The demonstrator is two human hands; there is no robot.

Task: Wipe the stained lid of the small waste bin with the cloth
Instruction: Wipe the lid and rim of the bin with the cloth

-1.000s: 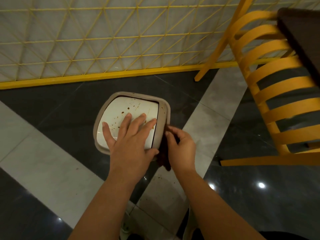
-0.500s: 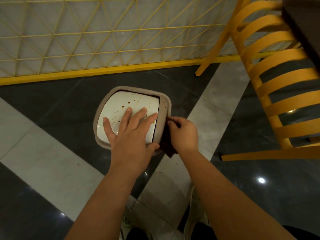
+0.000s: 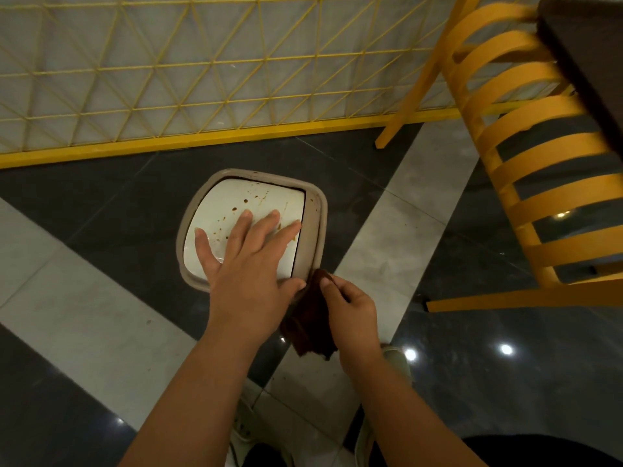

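Observation:
A small waste bin stands on the floor, seen from above, with a white lid (image 3: 256, 200) inside a beige rim (image 3: 320, 217). Brown stains speckle the lid's middle and upper part. My left hand (image 3: 251, 261) lies flat on the lid with fingers spread, covering its near half. My right hand (image 3: 350, 310) pinches a dark brown cloth (image 3: 308, 323) at the bin's near right corner. The cloth hangs down beside the rim, off the lid.
A yellow slatted chair (image 3: 526, 170) stands close on the right, one leg (image 3: 526, 296) reaching toward the bin. A dark table edge (image 3: 583, 59) is at the top right. A yellow lattice fence (image 3: 202, 79) runs behind the bin. The floor is dark and grey tile.
My right hand with the cloth has slid down from the rim's right side to its near right corner. My left hand stays pressed flat on the lid.

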